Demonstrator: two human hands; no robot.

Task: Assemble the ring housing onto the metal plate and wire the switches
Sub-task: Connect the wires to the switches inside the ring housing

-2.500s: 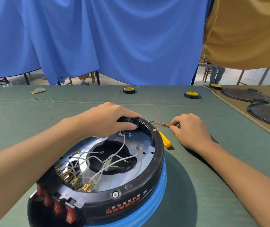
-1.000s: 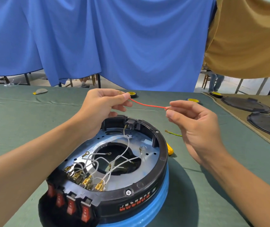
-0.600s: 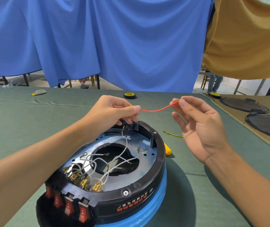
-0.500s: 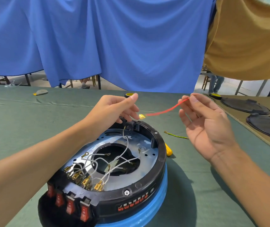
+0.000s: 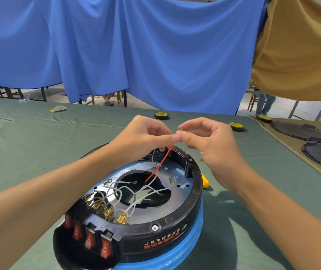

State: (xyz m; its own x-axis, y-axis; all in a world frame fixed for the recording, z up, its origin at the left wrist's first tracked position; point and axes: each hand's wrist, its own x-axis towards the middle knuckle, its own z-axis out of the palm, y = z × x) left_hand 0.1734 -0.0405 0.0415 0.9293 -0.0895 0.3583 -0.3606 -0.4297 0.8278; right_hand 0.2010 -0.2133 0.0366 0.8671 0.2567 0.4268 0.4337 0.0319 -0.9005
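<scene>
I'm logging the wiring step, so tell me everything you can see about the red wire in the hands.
The red wire is thin, short and plastic-coated. Its upper end is pinched where the left hand and right hand meet, a small brass-coloured terminal showing above the fingertips. It hangs slanting down-left, its free lower end over the ring housing opening, near white wires.

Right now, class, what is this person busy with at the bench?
A person is wiring a round appliance base. Both hands, left and right, pinch the upper end of a red wire above the black ring housing. The wire hangs down toward the metal plate, where white wires already run to the red switches. The red wire's lower end looks unconnected.
</scene>
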